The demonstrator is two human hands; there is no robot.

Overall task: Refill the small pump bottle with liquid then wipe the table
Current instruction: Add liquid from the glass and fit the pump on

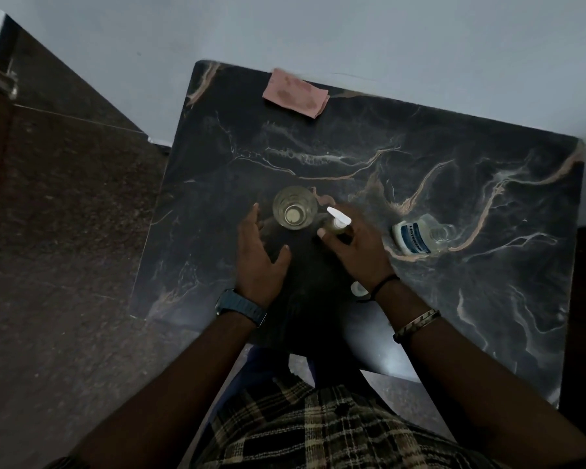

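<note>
the small pump bottle (336,225) stands upright near the middle of the dark marble table (420,184), white pump head already on it, and the right hand (356,252) has its fingers curled round the bottle's body. the left hand (261,255) hovers open just beside the glass (295,208), fingers spread and relaxed, holding nothing; i can't tell if it touches the glass. the glass looks nearly empty, only a pale trace at the bottom. the big mouthwash bottle (416,236) lies on its side to the right with its neck uncapped, and a small white cap (358,288) sits by the right wrist.

from that i'd judge the filling is about done, or close to it, though how full the little bottle is i can't make out. the wiping hasn't begun: the pink cloth (295,93) lies folded at the far edge, well apart from both hands.
</note>
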